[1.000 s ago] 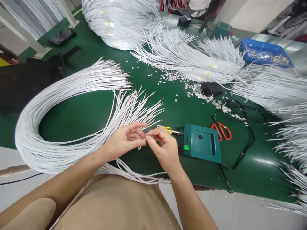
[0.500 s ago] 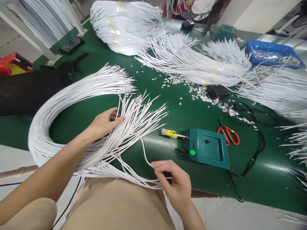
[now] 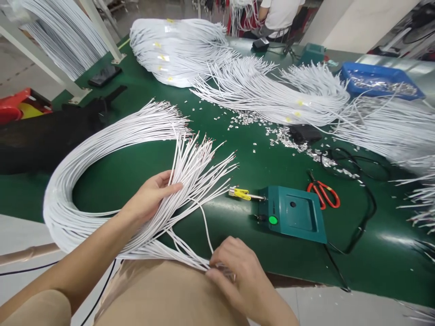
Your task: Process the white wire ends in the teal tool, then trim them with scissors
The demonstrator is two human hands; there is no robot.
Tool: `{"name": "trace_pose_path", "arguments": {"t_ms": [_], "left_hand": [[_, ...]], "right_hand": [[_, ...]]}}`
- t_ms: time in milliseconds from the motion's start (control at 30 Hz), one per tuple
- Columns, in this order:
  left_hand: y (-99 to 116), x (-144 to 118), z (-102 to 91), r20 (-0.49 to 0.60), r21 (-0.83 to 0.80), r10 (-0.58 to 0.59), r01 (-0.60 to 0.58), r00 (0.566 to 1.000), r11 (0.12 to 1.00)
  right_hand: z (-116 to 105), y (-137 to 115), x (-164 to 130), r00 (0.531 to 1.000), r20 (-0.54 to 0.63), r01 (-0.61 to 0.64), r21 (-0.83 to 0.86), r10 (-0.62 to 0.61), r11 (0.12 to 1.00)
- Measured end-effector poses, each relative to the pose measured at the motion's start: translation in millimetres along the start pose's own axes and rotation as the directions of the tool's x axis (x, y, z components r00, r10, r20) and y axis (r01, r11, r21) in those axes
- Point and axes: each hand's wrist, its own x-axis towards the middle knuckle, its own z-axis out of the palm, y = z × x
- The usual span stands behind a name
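Observation:
My left hand (image 3: 152, 194) is closed round the near part of a big looped bundle of white wires (image 3: 64, 199), its thumb lying across them. Their cut ends fan out to the right past my fingers. Low in the view, by the table's front edge, my right hand (image 3: 243, 276) is curled over the ends of a smaller group of white wires (image 3: 183, 256). One single wire (image 3: 205, 226) arcs down from the bundle into that hand. Right of the fanned ends stands a green bench machine (image 3: 294, 213) with a yellow-tipped shaft (image 3: 243, 194).
Orange-handled cutters (image 3: 324, 192) lie behind the machine, near a black cable (image 3: 360, 231). Small silvery scraps (image 3: 288, 138) are strewn over the green table (image 3: 217, 213). More wire bundles (image 3: 176, 52) and a blue tray (image 3: 377, 74) stand farther back. A person (image 3: 280, 18) sits beyond the table.
My right hand has moved down with the single wire and closed over the lower group's ends. My left hand has shifted slightly right and down and wraps more of the bundle.

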Motion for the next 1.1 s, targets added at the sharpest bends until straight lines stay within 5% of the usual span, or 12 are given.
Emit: {"name": "trace_pose_path", "arguments": {"t_ms": [233,300,400,533,600,733,833,933,1100], "left_hand": [[-10.0,-12.0,8.5,-0.007,0.061,0.037,-0.036,0.999,0.997],[-10.2,-13.9,9.5,-0.015,0.069,0.047,-0.046,0.999,0.997],[-10.5,-15.0,10.1,-0.033,0.078,0.052,-0.049,0.998,0.996],[-11.1,-14.9,10.3,-0.041,0.091,0.055,-0.051,0.998,0.995],[-11.0,-15.0,10.6,-0.045,0.093,0.05,-0.045,0.998,0.995],[-9.0,-16.2,12.6,-0.052,0.101,0.041,-0.035,0.998,0.994],[-6.7,-17.6,14.9,-0.066,0.103,0.047,-0.04,0.997,0.994],[-5.2,-18.9,15.9,-0.064,0.1,0.049,-0.043,0.997,0.994],[-6.9,-22.1,15.4,-0.045,0.092,0.042,-0.037,0.998,0.995]], "right_hand": [[-31.6,-1.2,74.7,0.923,-0.382,-0.032,0.05,0.048,0.998],[-44.8,-4.1,90.7,0.936,-0.34,-0.104,-0.018,0.092,0.994],[-62.3,-9.2,94.7,0.981,-0.083,-0.187,-0.157,0.175,0.97],[-69.5,-11.1,77.5,0.96,0.235,-0.107,-0.194,0.152,0.975],[-65.4,-10.3,72.1,0.972,0.202,-0.065,-0.265,0.121,0.962],[-52.5,-9.6,81.1,0.993,-0.105,-0.088,-0.466,0.044,0.88],[-43.2,-8.0,98.5,0.954,-0.298,-0.087,-0.261,0.005,0.961],[-30.4,-3.3,114.9,0.907,-0.403,-0.079,0.116,0.12,0.99],[-3.6,4.3,132.6,0.841,-0.348,-0.154,0.582,0.415,0.798]]}}
